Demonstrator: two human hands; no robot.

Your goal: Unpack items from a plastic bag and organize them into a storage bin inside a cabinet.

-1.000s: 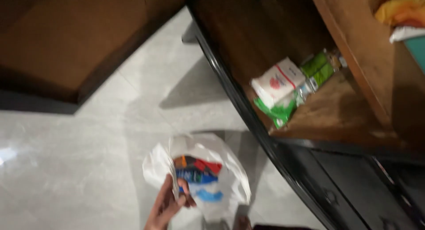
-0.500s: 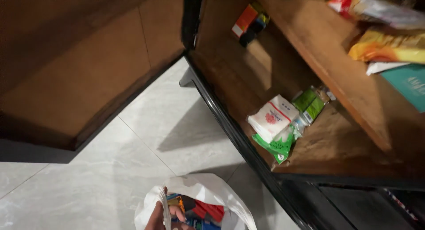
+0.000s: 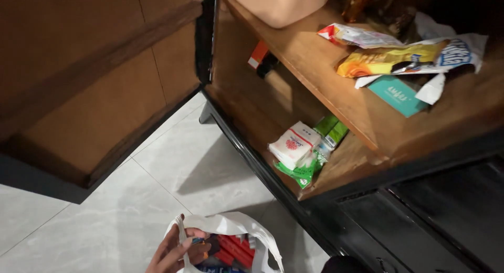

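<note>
Where the pale grey marble-look floor tiles [image 3: 173,173] fill the lower left of the frame, one hand [image 3: 176,250] shows at the bottom edge, its fingers closed on the rim of a white plastic bag [image 3: 231,226] and holding the mouth open; which hand it is cannot be told for certain, though it comes in from the lower left, and no second hand is in view. Red packets [image 3: 236,249] and a bit of blue packaging lie inside the bag, which hangs just above the floor at bottom centre. A thin grout line crosses the tiles diagonally, and the glossy surface carries soft shadows from the furniture. Across the upper left stands the open cabinet door [image 3: 89,79], brown wood with a dark edge, swung out over the floor. To the right is the open wooden cabinet [image 3: 247,105] with a black frame. On its lower shelf, near the centre of the frame, a white pack with a red mark [image 3: 293,147] sits on a green packet [image 3: 302,173], with a light green box [image 3: 332,130] just behind them. On the upper shelf [image 3: 315,73], at upper right, lie a yellow snack wrapper [image 3: 388,60], a teal box [image 3: 398,94] and crumpled white wrappers, with a beige plastic tub [image 3: 278,5] at the top edge. An orange box [image 3: 258,53] stands deep under that shelf. Dark drawer fronts [image 3: 430,220] fill the lower right.
</note>
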